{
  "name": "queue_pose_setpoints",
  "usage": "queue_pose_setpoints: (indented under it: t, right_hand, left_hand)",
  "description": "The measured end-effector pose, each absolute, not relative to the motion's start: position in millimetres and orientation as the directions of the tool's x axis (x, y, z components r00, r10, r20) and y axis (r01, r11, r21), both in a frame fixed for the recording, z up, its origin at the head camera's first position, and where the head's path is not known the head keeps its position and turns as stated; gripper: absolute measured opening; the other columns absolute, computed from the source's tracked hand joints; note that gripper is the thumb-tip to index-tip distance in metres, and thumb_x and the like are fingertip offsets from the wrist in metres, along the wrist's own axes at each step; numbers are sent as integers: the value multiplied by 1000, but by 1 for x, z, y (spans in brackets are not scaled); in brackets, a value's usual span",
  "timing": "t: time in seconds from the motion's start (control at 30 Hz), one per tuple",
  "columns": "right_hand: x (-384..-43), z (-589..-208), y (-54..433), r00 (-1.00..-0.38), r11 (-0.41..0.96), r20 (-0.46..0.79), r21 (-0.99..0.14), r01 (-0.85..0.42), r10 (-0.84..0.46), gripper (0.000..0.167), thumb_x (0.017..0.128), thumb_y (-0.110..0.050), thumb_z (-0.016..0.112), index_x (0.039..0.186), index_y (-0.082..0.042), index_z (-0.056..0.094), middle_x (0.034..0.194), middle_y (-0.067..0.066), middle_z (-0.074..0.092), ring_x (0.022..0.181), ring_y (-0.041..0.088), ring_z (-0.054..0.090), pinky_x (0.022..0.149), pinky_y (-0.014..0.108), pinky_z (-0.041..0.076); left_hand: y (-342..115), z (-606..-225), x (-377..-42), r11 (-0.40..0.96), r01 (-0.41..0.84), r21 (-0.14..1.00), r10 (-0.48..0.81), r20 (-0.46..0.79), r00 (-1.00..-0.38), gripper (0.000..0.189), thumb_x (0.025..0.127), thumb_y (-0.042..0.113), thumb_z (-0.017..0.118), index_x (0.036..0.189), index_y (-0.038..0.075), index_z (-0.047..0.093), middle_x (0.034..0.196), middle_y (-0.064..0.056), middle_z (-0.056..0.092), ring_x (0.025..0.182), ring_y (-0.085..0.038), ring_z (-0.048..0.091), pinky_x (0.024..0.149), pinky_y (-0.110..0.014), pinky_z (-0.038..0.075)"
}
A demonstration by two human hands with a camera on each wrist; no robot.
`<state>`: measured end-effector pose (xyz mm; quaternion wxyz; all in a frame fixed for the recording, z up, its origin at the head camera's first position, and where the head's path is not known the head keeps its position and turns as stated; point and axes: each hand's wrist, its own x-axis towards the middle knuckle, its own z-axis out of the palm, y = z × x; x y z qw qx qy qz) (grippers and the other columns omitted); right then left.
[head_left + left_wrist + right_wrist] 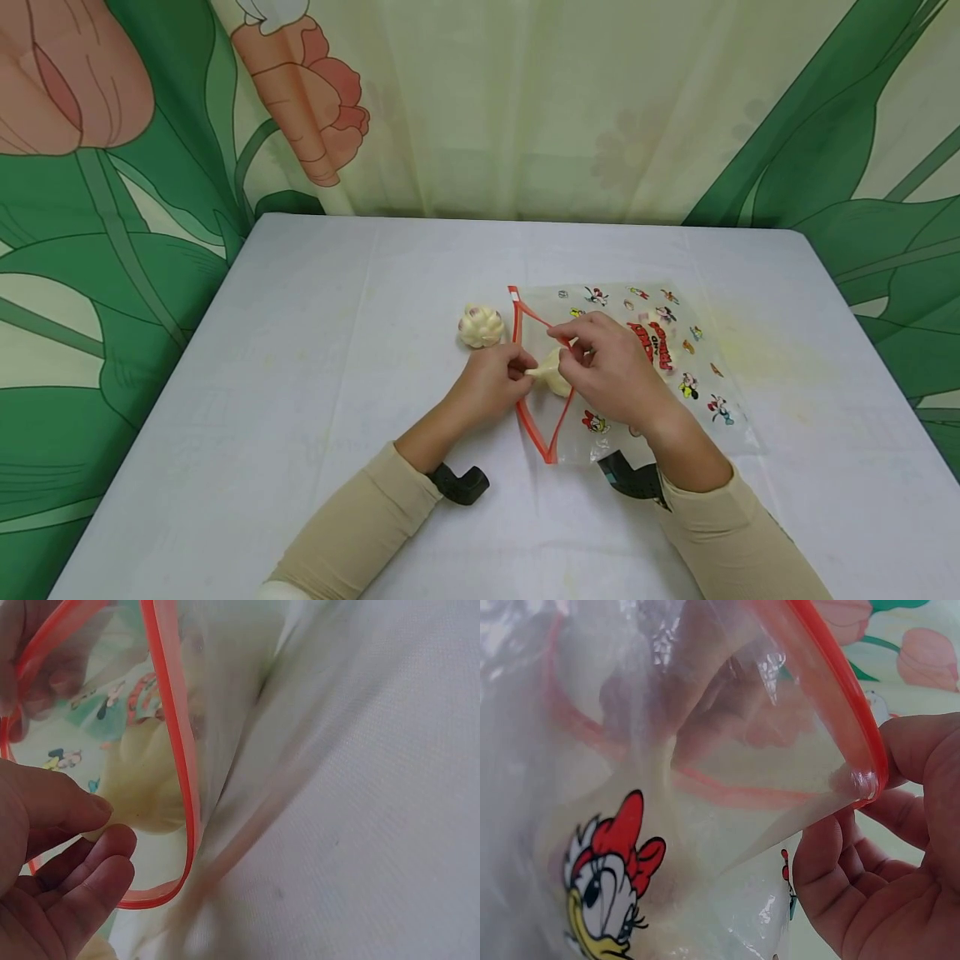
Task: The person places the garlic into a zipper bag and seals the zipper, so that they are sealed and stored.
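Garlic [482,326] outside bag [677,358]: head sees, right wrist doesn't.

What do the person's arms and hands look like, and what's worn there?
The left sleeve and right sleeve are plain beige, ending short of the hands. The left hand and right hand show no gloves or rings. Near the sleeve ends jut a curved black left attachment and a similar right attachment.
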<state>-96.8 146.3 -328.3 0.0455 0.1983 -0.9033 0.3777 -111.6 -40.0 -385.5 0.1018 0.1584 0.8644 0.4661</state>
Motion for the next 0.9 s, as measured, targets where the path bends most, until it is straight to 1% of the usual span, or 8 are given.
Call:
queue_pose_setpoints:
  t: [0.27, 0.6, 0.9]
  right_hand:
    - [-97, -329, 146, -910, 633, 250, -655, -411, -332, 24, 88, 0, 61, 109, -2, 74, 96, 5, 61, 76, 16, 55, 67, 33, 50]
    - [-98, -328, 145, -916, 645, 224, -655, -395, -334, 25, 89, -1, 61, 111, -2, 74, 95, 5, 60, 78, 17, 55, 67, 34, 50]
    - [-99, -328, 145, -911, 639, 239, -653, -407, -336, 26, 89, -1, 61, 111, -3, 74, 97, 5, 62, 78, 16, 56, 68, 34, 51]
  left_hand:
    - [-38, -386, -112, 514, 173, 840, 367, -33, -930, 11, 89, 2, 71, 100, 2, 71, 89, -3, 70, 80, -10, 65, 70, -19, 52]
    - [-32, -387, -115, 518, 203, 831, 394, -22, -919, 11, 91, 5, 72, 102, 3, 73, 99, -4, 72, 86, -13, 68, 74, -19, 53]
    - [-20, -388, -117, 544, 215, 811, 411, -34, -911, 12, 91, 5, 72, 103, 5, 74, 96, -1, 72, 86, -11, 65, 76, -20, 52]
